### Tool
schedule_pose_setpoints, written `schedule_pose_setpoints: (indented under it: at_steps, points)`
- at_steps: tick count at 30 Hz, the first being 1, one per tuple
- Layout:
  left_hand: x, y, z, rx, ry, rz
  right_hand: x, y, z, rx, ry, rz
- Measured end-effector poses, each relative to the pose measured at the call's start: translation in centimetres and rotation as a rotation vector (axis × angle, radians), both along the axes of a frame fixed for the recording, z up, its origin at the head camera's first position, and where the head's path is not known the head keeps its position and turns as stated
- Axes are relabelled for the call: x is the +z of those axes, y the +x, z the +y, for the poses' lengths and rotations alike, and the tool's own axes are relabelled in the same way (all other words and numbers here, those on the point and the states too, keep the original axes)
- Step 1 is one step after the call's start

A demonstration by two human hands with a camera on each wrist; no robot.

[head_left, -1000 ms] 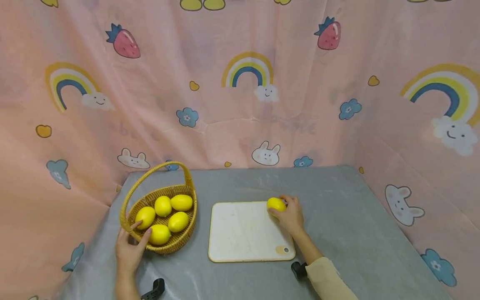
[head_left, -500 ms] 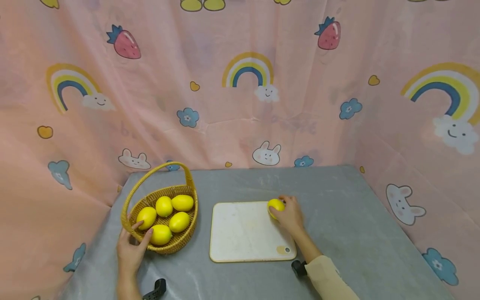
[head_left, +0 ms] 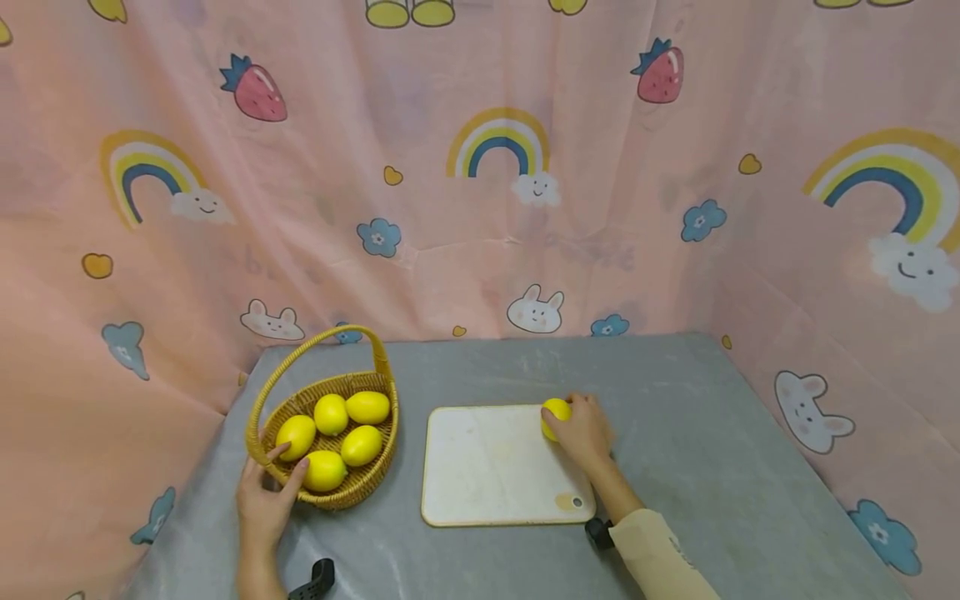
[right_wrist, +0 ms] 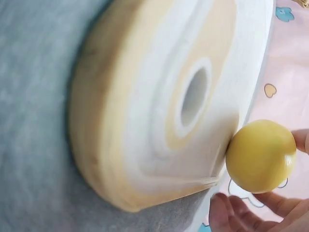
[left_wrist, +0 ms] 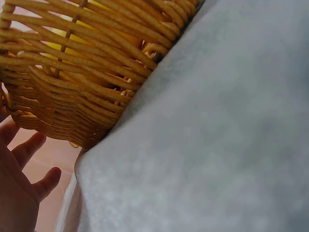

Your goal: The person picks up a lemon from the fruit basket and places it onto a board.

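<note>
A yellow lemon [head_left: 556, 419] sits at the far right corner of a white cutting board [head_left: 498, 467]. My right hand [head_left: 585, 429] pinches it between thumb and fingers, and the right wrist view shows the lemon [right_wrist: 261, 156] at the board's edge. On the left, a woven basket [head_left: 352, 498] with a tall handle holds several more lemons [head_left: 362, 445]. My left hand [head_left: 266, 500] grips the basket's near left rim, thumb and a fingertip over it. In the left wrist view, fingers [left_wrist: 29, 150] show beside the wicker side.
A grey cloth [head_left: 660, 467] covers the table. Behind it and along the sides hangs a pink printed curtain [head_left: 450, 275]. The board's finger hole [head_left: 577, 502] lies at its near right corner. Each wrist wears a black strap [head_left: 315, 579].
The head view has shifted slightly. Both hands keep their holds, and the basket, board and lemons stay in place.
</note>
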State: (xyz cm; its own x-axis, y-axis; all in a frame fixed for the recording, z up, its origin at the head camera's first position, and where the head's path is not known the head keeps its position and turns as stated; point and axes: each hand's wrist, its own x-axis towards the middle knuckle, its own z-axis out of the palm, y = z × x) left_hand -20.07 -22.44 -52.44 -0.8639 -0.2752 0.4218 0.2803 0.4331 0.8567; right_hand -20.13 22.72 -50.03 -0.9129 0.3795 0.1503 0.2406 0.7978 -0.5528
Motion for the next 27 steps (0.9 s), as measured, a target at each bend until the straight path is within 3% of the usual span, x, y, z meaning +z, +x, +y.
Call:
schedule_pose_setpoints:
  at_steps: [7, 17, 21, 27]
  points:
    - [0.1, 0.1, -0.1, -0.003, 0.014, -0.007, 0.2, -0.2, -0.4, 0.052, 0.014, -0.019]
    - [0.0, 0.1, -0.2, -0.01, 0.023, -0.027, 0.7, -0.6, -1.0, 0.039, -0.003, -0.035]
    - [-0.1, 0.1, -0.3, 0.0, 0.022, -0.021, 1.9, -0.9, -1.4, 0.06, 0.021, 0.059]
    - [-0.2, -0.2, -0.3, -0.011, 0.005, -0.011, 5.1, -1.8, -4.0, 0.214, -0.005, 0.26]
